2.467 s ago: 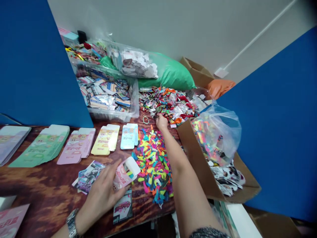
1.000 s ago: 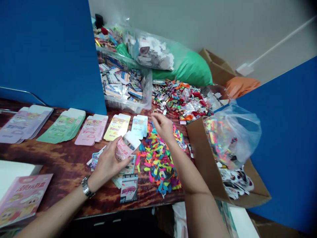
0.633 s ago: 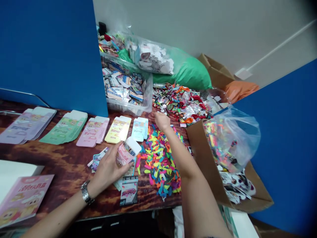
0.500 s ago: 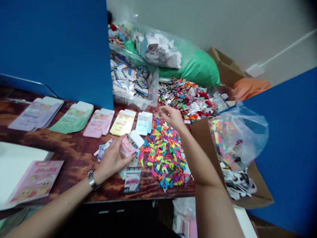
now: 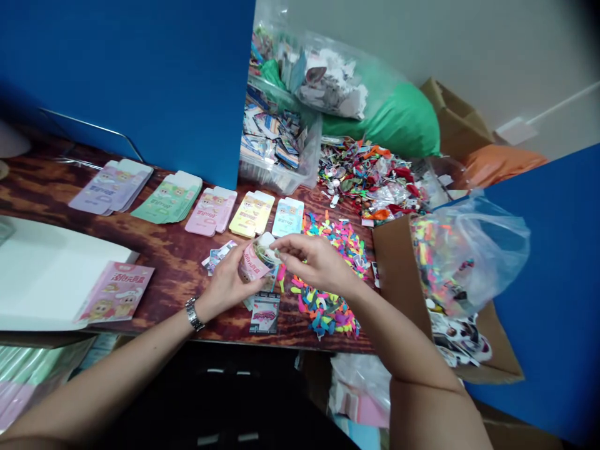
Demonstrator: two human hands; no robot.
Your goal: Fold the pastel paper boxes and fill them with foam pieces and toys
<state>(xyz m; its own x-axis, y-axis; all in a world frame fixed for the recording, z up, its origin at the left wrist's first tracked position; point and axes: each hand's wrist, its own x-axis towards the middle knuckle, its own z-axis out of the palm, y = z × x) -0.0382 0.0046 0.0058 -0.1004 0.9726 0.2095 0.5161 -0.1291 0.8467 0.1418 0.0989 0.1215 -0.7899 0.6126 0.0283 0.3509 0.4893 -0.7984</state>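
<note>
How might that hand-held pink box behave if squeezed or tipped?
The pink box is probably light, with thin, card-like walls. They may dent if the left hand squeezes harder. Tipped, it could spill anything inside through its open top.

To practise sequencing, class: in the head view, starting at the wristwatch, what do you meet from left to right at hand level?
Wristwatch, left hand, pink box, right hand, open cardboard carton, blue partition.
</note>
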